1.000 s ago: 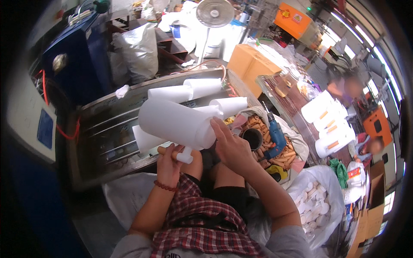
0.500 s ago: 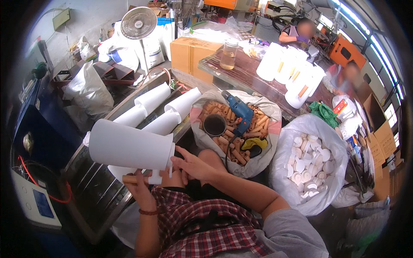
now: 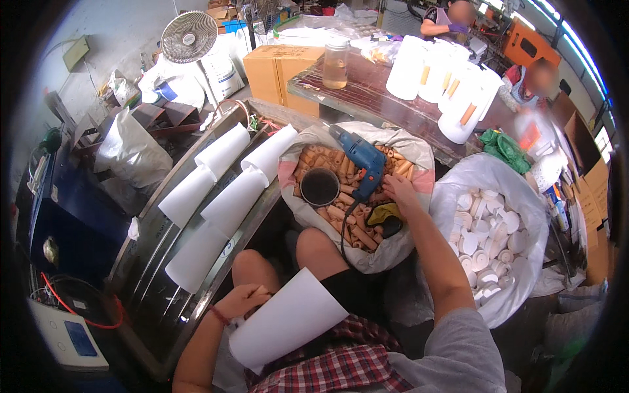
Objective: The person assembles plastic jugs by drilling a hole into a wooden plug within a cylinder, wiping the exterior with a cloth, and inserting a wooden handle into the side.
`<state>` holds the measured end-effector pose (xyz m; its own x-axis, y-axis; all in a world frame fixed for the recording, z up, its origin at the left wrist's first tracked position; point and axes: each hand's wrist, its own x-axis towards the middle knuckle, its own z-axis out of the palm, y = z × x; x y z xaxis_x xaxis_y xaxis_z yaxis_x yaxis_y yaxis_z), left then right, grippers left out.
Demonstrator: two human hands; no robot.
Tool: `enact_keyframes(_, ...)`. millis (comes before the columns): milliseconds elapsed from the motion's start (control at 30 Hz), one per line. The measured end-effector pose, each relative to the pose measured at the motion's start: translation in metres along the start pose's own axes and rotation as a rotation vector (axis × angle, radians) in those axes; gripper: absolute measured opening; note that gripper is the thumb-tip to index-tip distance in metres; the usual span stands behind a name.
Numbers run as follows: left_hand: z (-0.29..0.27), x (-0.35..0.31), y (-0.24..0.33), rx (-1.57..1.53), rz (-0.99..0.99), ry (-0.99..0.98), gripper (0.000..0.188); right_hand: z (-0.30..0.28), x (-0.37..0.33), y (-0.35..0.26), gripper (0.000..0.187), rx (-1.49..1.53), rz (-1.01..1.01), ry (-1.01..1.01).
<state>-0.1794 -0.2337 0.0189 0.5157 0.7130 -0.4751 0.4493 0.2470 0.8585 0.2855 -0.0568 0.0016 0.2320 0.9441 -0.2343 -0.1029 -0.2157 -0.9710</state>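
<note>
My left hand (image 3: pixel 241 300) holds a large white plastic cone-shaped container (image 3: pixel 286 327) against my lap, its wide end toward me. My right hand (image 3: pixel 401 193) reaches forward into an open sack (image 3: pixel 419 157) filled with several short orange-brown tubes (image 3: pixel 331 167); its fingers rest on the tubes, and I cannot tell whether they grip one. A blue electric drill (image 3: pixel 359 157) lies on the tubes just left of that hand. A dark round cup (image 3: pixel 320 186) sits in the same sack.
Several white containers (image 3: pixel 226 180) lie on a metal rack (image 3: pixel 157 295) at my left. A clear bag of white caps (image 3: pixel 485 236) stands at my right. Beyond are a table with white jugs (image 3: pixel 445 85), a glass jar (image 3: pixel 335 63), a cardboard box (image 3: pixel 275 69), a fan (image 3: pixel 189 37) and other people.
The white container has come down from in front of my face to my lap. My right hand has let go of it and reached out to the sack of tubes.
</note>
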Motion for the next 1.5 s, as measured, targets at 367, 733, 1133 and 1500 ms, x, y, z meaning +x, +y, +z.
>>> enact_keyframes(367, -0.024, 0.147, 0.130, 0.659, 0.419, 0.421, 0.022, 0.009, 0.060, 0.027, 0.031, 0.203, 0.147, -0.073)
enact_keyframes(733, -0.015, 0.281, 0.132, 1.237, 0.466, 0.365, 0.020, 0.028, 0.059, 0.016, 0.038, 0.514, 0.354, -0.134)
enact_keyframes(1133, -0.033, 0.250, 0.128, 0.715, 0.696, 0.523, 0.016, 0.047, 0.021, -0.019, 0.036, 0.683, 0.287, -0.040)
enact_keyframes(1500, -0.076, 0.087, 0.058, -0.263, 0.149, 0.550, 0.018, 0.012, -0.123, -0.043, 0.030, 0.267, 0.289, -0.279)
